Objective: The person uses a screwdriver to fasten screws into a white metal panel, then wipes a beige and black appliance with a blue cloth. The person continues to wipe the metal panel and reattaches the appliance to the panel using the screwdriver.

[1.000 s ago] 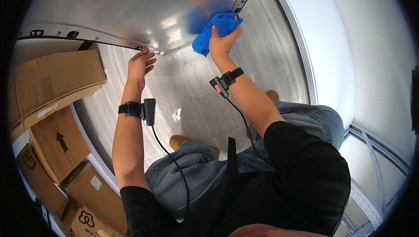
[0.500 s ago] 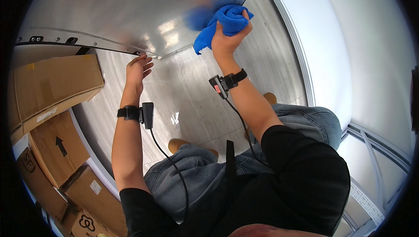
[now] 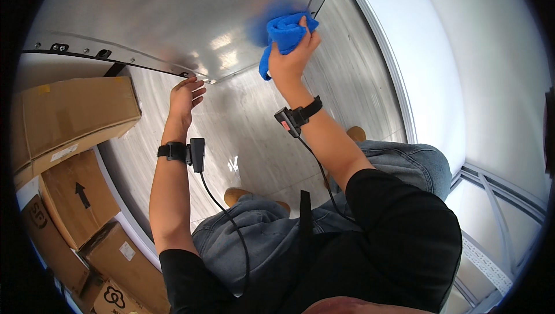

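Note:
A crumpled blue cloth (image 3: 285, 29) is in my right hand (image 3: 292, 62), whose fingers wrap round it. The cloth lies against the shiny metal panel (image 3: 173, 13), near the panel's right edge, and its blue reflection shows on the surface. My left hand (image 3: 186, 94) is at the panel's lower left edge, fingers apart and holding nothing; its fingertips seem to touch the edge or lie just under it. Each wrist carries a black strap with a small black device (image 3: 197, 155) and a cable.
Cardboard boxes (image 3: 81, 120) are stacked at the left. White wall panels (image 3: 439, 54) with a metal rail rise at the right, and a metal frame (image 3: 500, 198) stands at lower right. Pale wood-look floor (image 3: 243, 123) lies below the panel. Bolts line the panel's left edge.
My right hand has moved a little left and down across the panel with the blue cloth. My left hand stays by the panel's edge. The whole view has shifted slightly.

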Action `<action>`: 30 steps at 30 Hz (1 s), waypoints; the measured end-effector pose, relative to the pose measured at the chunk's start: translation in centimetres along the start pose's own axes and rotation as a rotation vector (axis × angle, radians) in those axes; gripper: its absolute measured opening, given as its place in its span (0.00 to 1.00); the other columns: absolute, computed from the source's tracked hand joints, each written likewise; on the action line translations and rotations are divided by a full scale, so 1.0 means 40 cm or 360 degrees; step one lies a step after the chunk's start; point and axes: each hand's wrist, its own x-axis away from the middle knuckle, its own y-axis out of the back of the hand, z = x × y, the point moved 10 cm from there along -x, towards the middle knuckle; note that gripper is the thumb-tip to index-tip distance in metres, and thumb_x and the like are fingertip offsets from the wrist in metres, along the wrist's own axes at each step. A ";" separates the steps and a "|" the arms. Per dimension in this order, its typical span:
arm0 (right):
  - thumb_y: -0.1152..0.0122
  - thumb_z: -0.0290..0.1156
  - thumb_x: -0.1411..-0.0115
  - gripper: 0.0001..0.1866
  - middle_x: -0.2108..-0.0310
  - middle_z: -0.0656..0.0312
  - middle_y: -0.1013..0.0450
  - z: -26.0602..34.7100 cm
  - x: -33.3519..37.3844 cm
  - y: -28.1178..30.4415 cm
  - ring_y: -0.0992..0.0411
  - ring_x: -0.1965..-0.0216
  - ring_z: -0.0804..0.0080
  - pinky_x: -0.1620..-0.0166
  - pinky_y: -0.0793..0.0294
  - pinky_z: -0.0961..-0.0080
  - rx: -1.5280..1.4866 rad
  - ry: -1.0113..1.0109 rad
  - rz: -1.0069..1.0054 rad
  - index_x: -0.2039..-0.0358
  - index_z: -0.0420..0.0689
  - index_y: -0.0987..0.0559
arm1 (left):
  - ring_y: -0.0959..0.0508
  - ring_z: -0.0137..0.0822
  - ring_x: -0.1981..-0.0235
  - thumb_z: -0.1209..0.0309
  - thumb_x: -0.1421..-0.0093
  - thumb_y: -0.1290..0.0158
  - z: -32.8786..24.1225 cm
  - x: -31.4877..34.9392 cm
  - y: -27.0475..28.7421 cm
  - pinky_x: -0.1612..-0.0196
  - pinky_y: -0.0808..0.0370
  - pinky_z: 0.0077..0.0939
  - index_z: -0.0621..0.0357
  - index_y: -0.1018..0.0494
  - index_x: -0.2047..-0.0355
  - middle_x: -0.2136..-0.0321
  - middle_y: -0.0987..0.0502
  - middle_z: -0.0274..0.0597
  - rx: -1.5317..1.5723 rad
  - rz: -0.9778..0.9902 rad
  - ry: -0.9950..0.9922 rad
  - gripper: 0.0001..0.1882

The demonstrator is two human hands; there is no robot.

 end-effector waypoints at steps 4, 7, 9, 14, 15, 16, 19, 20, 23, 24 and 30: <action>0.38 0.21 0.49 0.42 0.46 0.42 0.47 0.055 0.039 -0.041 0.42 0.46 0.40 0.43 0.41 0.50 -0.0072 0.0097 0.0078 0.34 0.43 0.44 | 0.22 0.35 0.54 0.70 0.38 0.52 0.000 0.004 -0.007 0.52 0.28 0.28 0.62 0.36 0.42 0.50 0.24 0.43 -0.0026 0.0056 -0.0006 0.23; 0.38 0.20 0.50 0.41 0.46 0.42 0.45 0.127 0.053 -0.054 0.42 0.46 0.40 0.43 0.41 0.52 -0.0151 0.0248 0.0150 0.35 0.42 0.41 | 0.23 0.35 0.53 0.69 0.38 0.53 -0.005 0.015 -0.013 0.52 0.28 0.28 0.62 0.37 0.41 0.50 0.24 0.43 -0.0039 0.0092 -0.0015 0.25; 0.37 0.20 0.52 0.41 0.47 0.42 0.44 0.173 0.066 -0.069 0.41 0.46 0.40 0.43 0.41 0.53 -0.0200 0.0342 0.0215 0.36 0.42 0.40 | 0.23 0.35 0.53 0.69 0.38 0.53 -0.009 0.019 -0.019 0.52 0.28 0.28 0.62 0.38 0.40 0.49 0.25 0.44 -0.0051 0.0116 -0.0021 0.25; 0.35 0.20 0.60 0.38 0.50 0.48 0.40 0.307 0.075 -0.086 0.39 0.49 0.46 0.46 0.38 0.57 -0.0263 0.0515 0.0380 0.43 0.49 0.27 | 0.22 0.34 0.56 0.71 0.39 0.54 -0.017 0.039 -0.004 0.54 0.28 0.28 0.61 0.35 0.42 0.51 0.23 0.43 -0.0063 0.0081 -0.0038 0.24; 0.35 0.20 0.60 0.37 0.51 0.49 0.39 0.341 0.077 -0.088 0.38 0.50 0.47 0.47 0.38 0.57 -0.0244 0.0641 0.0393 0.44 0.49 0.26 | 0.22 0.33 0.57 0.72 0.40 0.54 -0.023 0.046 0.009 0.55 0.28 0.28 0.61 0.34 0.43 0.52 0.23 0.43 -0.0058 0.0044 -0.0046 0.23; 0.36 0.20 0.60 0.36 0.53 0.50 0.38 0.370 0.080 -0.088 0.37 0.52 0.48 0.48 0.37 0.57 -0.0228 0.0769 0.0406 0.44 0.50 0.25 | 0.22 0.33 0.58 0.72 0.40 0.54 -0.009 0.034 0.017 0.56 0.28 0.29 0.60 0.33 0.44 0.53 0.22 0.41 -0.0028 0.0039 -0.0053 0.22; 0.37 0.19 0.61 0.33 0.55 0.53 0.35 0.463 0.058 -0.082 0.34 0.57 0.51 0.55 0.35 0.60 -0.0260 0.1005 0.0380 0.48 0.50 0.23 | 0.22 0.33 0.60 0.72 0.40 0.51 -0.041 0.055 0.017 0.57 0.28 0.29 0.60 0.27 0.54 0.59 0.21 0.38 0.0014 0.0062 -0.0140 0.14; 0.37 0.18 0.61 0.34 0.55 0.53 0.35 0.479 0.049 -0.075 0.33 0.57 0.52 0.55 0.34 0.61 -0.0336 0.1038 0.0338 0.49 0.50 0.24 | 0.22 0.33 0.61 0.72 0.40 0.51 -0.061 0.069 0.016 0.57 0.27 0.29 0.59 0.26 0.57 0.60 0.21 0.38 0.0030 0.0027 -0.0193 0.12; 0.36 0.16 0.63 0.34 0.55 0.54 0.35 0.550 0.040 -0.076 0.33 0.58 0.52 0.56 0.34 0.62 -0.0457 0.1135 0.0361 0.50 0.50 0.26 | 0.22 0.32 0.62 0.73 0.40 0.51 -0.120 0.102 0.068 0.57 0.27 0.29 0.59 0.25 0.61 0.63 0.21 0.38 0.0156 -0.0102 -0.0374 0.09; 0.35 0.16 0.63 0.35 0.55 0.54 0.35 0.578 0.040 -0.075 0.33 0.58 0.52 0.57 0.34 0.62 -0.0471 0.1170 0.0396 0.50 0.50 0.26 | 0.22 0.32 0.62 0.73 0.40 0.51 -0.141 0.115 0.086 0.57 0.27 0.29 0.58 0.25 0.60 0.63 0.21 0.38 0.0210 -0.0134 -0.0432 0.09; 0.33 0.18 0.64 0.32 0.55 0.53 0.34 0.712 -0.005 -0.039 0.32 0.56 0.51 0.57 0.33 0.62 -0.0283 0.1214 0.0467 0.53 0.50 0.23 | 0.23 0.30 0.57 0.74 0.37 0.53 -0.365 0.264 0.141 0.55 0.27 0.27 0.61 0.27 0.55 0.59 0.22 0.39 0.0747 -0.0236 -0.0980 0.11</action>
